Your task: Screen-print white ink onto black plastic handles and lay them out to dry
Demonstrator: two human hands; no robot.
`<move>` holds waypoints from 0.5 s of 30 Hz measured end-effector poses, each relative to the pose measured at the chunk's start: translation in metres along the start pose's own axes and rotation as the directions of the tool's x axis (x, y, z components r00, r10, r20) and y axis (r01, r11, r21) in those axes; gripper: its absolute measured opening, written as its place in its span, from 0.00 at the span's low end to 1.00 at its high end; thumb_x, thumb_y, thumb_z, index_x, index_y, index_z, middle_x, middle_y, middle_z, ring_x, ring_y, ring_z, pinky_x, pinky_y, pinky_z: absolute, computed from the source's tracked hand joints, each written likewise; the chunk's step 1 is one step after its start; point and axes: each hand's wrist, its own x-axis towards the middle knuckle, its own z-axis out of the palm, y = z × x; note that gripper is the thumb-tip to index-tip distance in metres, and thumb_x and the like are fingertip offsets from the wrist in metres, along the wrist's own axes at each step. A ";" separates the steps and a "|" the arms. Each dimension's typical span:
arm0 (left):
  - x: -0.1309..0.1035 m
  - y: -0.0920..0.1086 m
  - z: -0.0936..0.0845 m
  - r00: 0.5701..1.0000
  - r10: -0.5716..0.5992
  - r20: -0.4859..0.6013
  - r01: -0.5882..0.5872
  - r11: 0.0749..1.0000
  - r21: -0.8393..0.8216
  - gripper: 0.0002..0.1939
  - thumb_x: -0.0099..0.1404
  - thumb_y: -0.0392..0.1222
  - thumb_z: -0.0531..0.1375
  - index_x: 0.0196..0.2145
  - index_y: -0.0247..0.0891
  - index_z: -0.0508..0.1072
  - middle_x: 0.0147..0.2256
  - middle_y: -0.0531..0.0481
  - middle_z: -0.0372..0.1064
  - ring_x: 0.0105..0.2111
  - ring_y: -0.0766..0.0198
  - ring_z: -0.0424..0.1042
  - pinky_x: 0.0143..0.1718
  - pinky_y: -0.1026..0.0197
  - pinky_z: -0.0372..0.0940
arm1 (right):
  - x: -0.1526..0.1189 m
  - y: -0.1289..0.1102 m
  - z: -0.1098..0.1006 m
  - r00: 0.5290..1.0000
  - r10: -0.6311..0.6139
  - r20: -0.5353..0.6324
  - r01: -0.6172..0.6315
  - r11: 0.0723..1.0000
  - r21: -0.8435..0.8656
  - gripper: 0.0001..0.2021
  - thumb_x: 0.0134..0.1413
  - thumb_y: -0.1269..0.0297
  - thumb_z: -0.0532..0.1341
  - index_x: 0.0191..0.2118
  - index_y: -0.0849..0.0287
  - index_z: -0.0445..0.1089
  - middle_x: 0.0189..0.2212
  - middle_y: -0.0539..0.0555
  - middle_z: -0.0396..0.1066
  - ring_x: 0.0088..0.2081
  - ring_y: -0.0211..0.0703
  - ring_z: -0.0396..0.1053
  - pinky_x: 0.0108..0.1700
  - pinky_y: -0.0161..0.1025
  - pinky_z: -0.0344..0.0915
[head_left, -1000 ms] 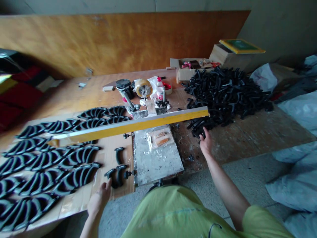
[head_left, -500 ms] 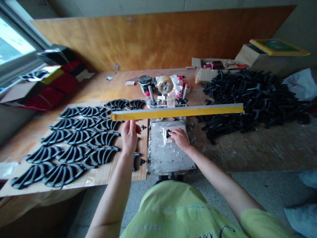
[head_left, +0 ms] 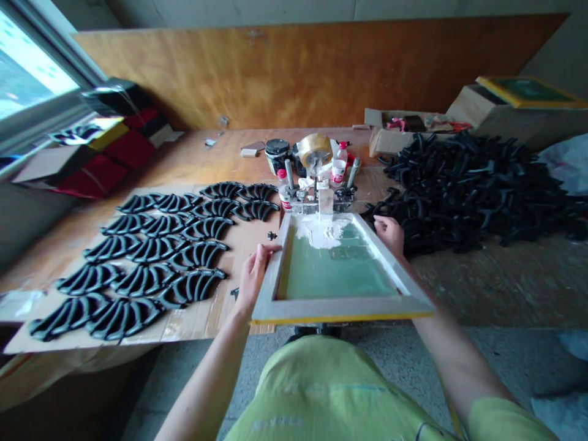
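Note:
A screen printing frame (head_left: 342, 306) with green mesh lies lowered over the metal base in front of me, its near edge slightly raised. White ink (head_left: 324, 234) is spread across the far end of the mesh. My left hand (head_left: 255, 272) has its fingers closed at the frame's left side. Just outside the right side, my right hand (head_left: 390, 234) has curled fingers near the pile of black curved parts (head_left: 463, 184); whether it holds anything is hidden. Behind the frame stands the hinge clamp (head_left: 301, 202) with upright posts.
Rows of black curved parts (head_left: 133, 275) lie on cardboard at left. Behind the clamp stand a tape roll (head_left: 315, 146), a black tub (head_left: 277, 153), a white cup (head_left: 339, 170) and red-capped bottles. Another screen (head_left: 528, 90) rests on a box at right.
The frame has swung down from raised, edge-on to nearly flat, covering the base. My right hand has left the white block on the base and moved right; my left hand has come nearer.

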 end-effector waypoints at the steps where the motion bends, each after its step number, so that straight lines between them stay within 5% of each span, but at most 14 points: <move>1: -0.006 -0.014 -0.001 0.996 -0.074 0.044 0.074 0.997 0.010 0.30 0.64 0.65 0.53 0.43 0.34 0.77 0.26 0.51 0.66 0.24 0.68 0.62 0.24 0.66 0.57 | 0.011 -0.003 -0.003 1.000 -0.021 -0.021 0.021 1.000 0.001 0.17 0.62 0.64 0.54 0.54 0.61 0.70 0.49 0.62 0.71 0.49 0.52 0.69 0.53 0.52 0.66; 4: -0.014 -0.059 0.001 0.970 -0.203 0.133 0.208 0.978 -0.022 0.35 0.60 0.61 0.61 0.57 0.35 0.69 0.24 0.56 0.62 0.21 0.71 0.56 0.21 0.68 0.51 | 0.037 -0.029 0.011 0.976 -0.218 0.022 0.219 0.976 -0.021 0.26 0.55 0.68 0.62 0.60 0.59 0.64 0.58 0.61 0.63 0.58 0.52 0.62 0.59 0.49 0.62; 7: -0.012 -0.091 0.008 0.961 -0.234 0.144 0.239 0.971 -0.020 0.42 0.58 0.58 0.63 0.65 0.37 0.58 0.23 0.59 0.58 0.20 0.72 0.54 0.20 0.68 0.49 | 0.049 -0.060 0.041 0.917 -0.338 0.214 0.362 0.928 -0.087 0.26 0.53 0.72 0.63 0.59 0.60 0.63 0.55 0.60 0.65 0.57 0.51 0.61 0.59 0.48 0.60; 11: -0.007 -0.105 0.011 0.955 -0.271 0.120 0.273 0.962 0.001 0.41 0.57 0.58 0.63 0.64 0.38 0.60 0.21 0.60 0.56 0.19 0.72 0.54 0.20 0.68 0.49 | 0.040 -0.075 0.066 0.851 -0.261 0.456 0.394 0.891 -0.227 0.08 0.55 0.73 0.61 0.41 0.63 0.71 0.40 0.60 0.72 0.45 0.49 0.66 0.48 0.43 0.64; 15: -0.006 -0.103 0.009 0.938 -0.326 0.122 0.334 0.941 -0.050 0.41 0.55 0.58 0.64 0.62 0.39 0.63 0.24 0.58 0.62 0.20 0.72 0.58 0.21 0.68 0.50 | 0.003 -0.077 0.063 0.788 -0.308 0.533 0.497 0.830 -0.255 0.06 0.55 0.77 0.56 0.35 0.63 0.70 0.36 0.60 0.72 0.42 0.48 0.66 0.44 0.41 0.62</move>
